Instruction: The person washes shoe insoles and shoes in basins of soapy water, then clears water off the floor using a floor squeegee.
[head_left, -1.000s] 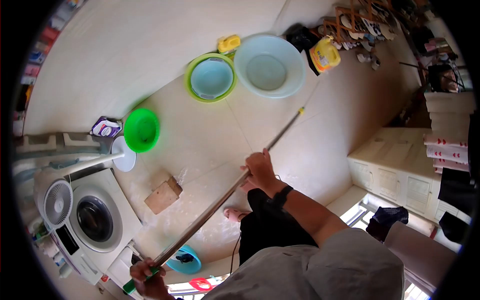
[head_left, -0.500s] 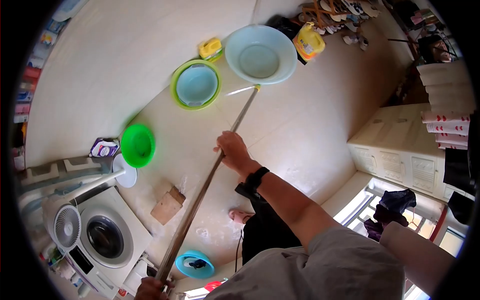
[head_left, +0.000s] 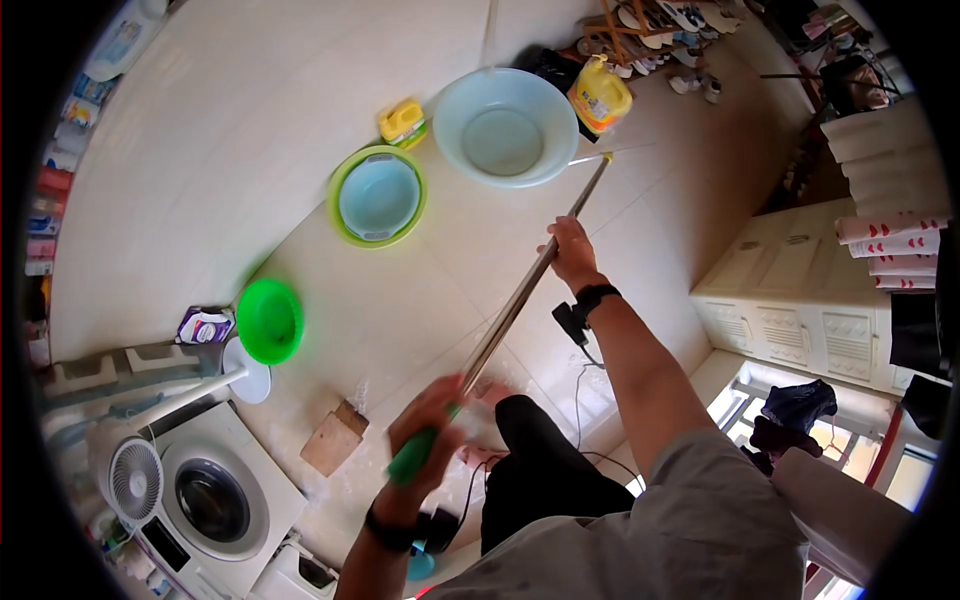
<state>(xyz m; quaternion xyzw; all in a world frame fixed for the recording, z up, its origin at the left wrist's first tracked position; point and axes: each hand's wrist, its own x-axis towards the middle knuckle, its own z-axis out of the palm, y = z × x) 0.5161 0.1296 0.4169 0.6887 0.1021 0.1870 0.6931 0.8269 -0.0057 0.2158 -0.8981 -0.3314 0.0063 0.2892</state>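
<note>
A long-handled floor squeegee (head_left: 515,310) slants across the middle, its thin flat head meeting the floor just right of the large pale-blue basin (head_left: 502,142). My right hand (head_left: 572,250) is closed around the upper part of the metal pole. My left hand (head_left: 428,430), smeared by motion, wraps the pole's near end at a green grip (head_left: 410,456). Both wrists carry black bands with dark boxes. Left of the large basin, a smaller blue basin (head_left: 380,197) sits inside a lime-green one (head_left: 335,200).
A yellow bottle (head_left: 402,122) and a big yellow jug (head_left: 600,95) flank the large basin. At left are a green basin (head_left: 270,322), a white fan (head_left: 135,470) and a washing machine (head_left: 245,500). Cardboard (head_left: 332,442) lies on the floor. White cabinets (head_left: 790,310) line the right.
The squeegee head has swung right, from below the large basin to its right side. Both hands have moved up and right with the pole; the left hand and green grip have come into fuller view.
</note>
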